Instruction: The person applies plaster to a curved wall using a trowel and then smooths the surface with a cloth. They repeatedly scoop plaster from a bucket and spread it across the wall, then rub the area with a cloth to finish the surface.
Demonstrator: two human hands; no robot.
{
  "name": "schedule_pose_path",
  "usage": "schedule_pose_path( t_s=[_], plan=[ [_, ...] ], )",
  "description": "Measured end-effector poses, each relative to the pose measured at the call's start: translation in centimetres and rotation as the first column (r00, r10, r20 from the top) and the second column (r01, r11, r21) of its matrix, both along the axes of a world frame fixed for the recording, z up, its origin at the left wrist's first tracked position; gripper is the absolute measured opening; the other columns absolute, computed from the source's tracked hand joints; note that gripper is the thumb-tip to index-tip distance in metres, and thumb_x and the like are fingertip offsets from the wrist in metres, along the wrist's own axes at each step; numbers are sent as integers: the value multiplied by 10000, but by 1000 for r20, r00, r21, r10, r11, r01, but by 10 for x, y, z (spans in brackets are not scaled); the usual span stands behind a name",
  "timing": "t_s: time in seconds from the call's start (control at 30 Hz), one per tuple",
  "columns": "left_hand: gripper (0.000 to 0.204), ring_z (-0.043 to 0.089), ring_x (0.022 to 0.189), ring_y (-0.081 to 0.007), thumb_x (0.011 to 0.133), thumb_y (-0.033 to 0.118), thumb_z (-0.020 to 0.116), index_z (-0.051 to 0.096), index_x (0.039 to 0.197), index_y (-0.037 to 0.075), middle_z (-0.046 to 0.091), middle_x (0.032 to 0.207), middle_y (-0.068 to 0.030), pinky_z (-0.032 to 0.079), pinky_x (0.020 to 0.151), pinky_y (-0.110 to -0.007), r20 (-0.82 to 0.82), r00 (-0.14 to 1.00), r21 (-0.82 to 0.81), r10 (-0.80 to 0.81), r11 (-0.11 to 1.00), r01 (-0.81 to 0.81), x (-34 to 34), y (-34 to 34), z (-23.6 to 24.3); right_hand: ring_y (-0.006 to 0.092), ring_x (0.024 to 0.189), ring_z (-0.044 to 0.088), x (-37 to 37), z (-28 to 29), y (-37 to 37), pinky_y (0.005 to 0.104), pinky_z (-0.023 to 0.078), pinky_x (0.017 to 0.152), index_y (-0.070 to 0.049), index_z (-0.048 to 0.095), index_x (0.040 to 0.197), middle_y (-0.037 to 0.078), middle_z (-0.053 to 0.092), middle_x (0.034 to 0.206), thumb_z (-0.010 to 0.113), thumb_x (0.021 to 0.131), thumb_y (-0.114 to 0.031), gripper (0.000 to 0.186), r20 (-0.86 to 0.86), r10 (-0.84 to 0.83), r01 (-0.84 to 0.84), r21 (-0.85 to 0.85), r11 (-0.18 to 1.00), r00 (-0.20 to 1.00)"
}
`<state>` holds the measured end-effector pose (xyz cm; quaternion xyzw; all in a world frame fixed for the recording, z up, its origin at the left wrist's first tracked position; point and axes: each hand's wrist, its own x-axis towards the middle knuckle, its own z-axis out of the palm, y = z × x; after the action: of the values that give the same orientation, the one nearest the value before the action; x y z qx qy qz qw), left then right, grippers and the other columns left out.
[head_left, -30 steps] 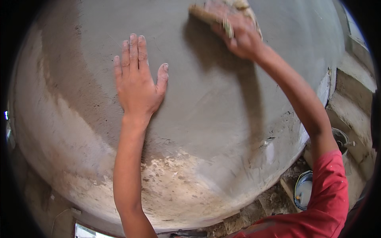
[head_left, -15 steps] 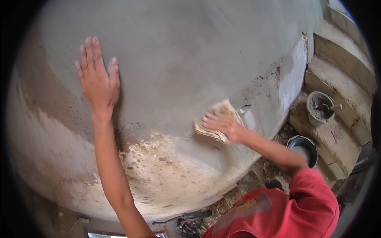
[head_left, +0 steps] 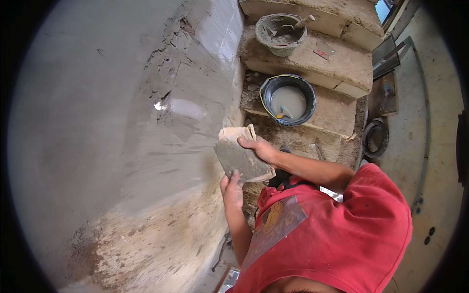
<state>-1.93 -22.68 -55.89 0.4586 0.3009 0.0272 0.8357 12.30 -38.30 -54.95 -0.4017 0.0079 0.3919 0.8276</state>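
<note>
Grey plaster, smooth and damp-looking, covers the broad curved-looking wall [head_left: 88, 122] on the left, giving way at the bottom to a pale, speckled, rough patch [head_left: 146, 239]. Dusty concrete stairs [head_left: 337, 110] climb toward the top on the right. Lower down, the person's red short-sleeved shirt [head_left: 337, 224] fills much of the foreground. On the stairs stand a black round plastic bucket [head_left: 309, 105] of cloudy liquid and, farther up, a grey mortar-crusted bucket [head_left: 281, 50] with a handled tool inside.

Between the wall and the body is a flat rectangular pad [head_left: 238, 157] with cream, layered edges and a grey-coated face turned up to view. Its long axis slants from upper left to lower right, and the black bucket lies beyond it, up and to the right, well apart.

Both hands grip the pad. Nearer its upper right side, the right hand [head_left: 266, 150] clasps the edge, thumb lying over the grey face. At the lower left edge, the left hand [head_left: 233, 193] pinches it from below, thumb tip on the face; its other fingers are partly hidden. So the pad lies left of the right grip and just above the left one, touching both.
</note>
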Motion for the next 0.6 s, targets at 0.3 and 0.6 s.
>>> schedule_pose_path(
  t_s=[0.3, 0.6],
  plan=[
    [395, 663, 1115, -199, 969, 91, 777, 672, 1324, -46, 713, 1232, -84, 508, 1022, -362, -203, 966, 272, 162, 957, -103, -37, -11, -29, 138, 812, 722, 9, -127, -78, 350, 581, 719, -4, 796, 1170, 90, 805, 996, 690, 1060, -448, 469, 242, 83, 124, -727, 675, 967],
    [363, 696, 1018, -230, 957, 154, 779, 716, 1255, -42, 743, 1132, -95, 534, 924, -392, -356, 879, 481, 318, 869, -119, -70, -4, -64, 482, 1007, 735, 235, -194, -274, 566, 593, 889, 0, 766, 1037, 277, 759, 1038, 719, 983, -341, 349, 579, 192, 609, -739, -286, 793]
  ],
)
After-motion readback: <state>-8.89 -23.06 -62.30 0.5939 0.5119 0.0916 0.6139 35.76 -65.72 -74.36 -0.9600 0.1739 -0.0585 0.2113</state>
